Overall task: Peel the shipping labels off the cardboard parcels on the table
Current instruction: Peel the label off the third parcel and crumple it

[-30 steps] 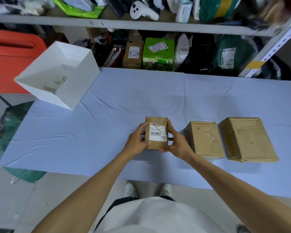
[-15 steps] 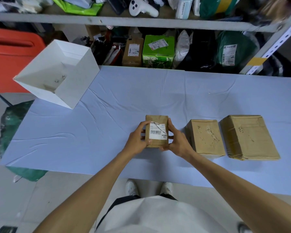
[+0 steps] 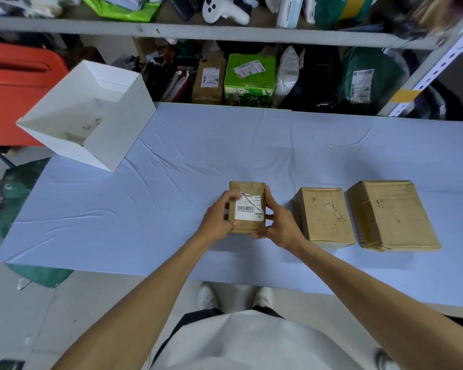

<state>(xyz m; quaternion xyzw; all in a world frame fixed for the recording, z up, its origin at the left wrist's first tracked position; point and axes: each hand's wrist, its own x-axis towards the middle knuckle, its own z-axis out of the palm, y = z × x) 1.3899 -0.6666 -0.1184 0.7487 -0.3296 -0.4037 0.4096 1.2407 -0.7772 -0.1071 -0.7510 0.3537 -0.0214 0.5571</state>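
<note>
Small parcel [image 3: 247,189] is clamped between left hand [image 3: 219,218] and right hand [image 3: 280,224]; its partly torn label [image 3: 247,213] could be shredded if pulled across the rip.

Cluttered metal shelving [image 3: 225,29] behind table [image 3: 171,156]

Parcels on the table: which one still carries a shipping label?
The leftmost parcel, gripped by the left hand and right hand: a white barcode label is on its top. The middle parcel and rightmost parcel show bare cardboard.
</note>
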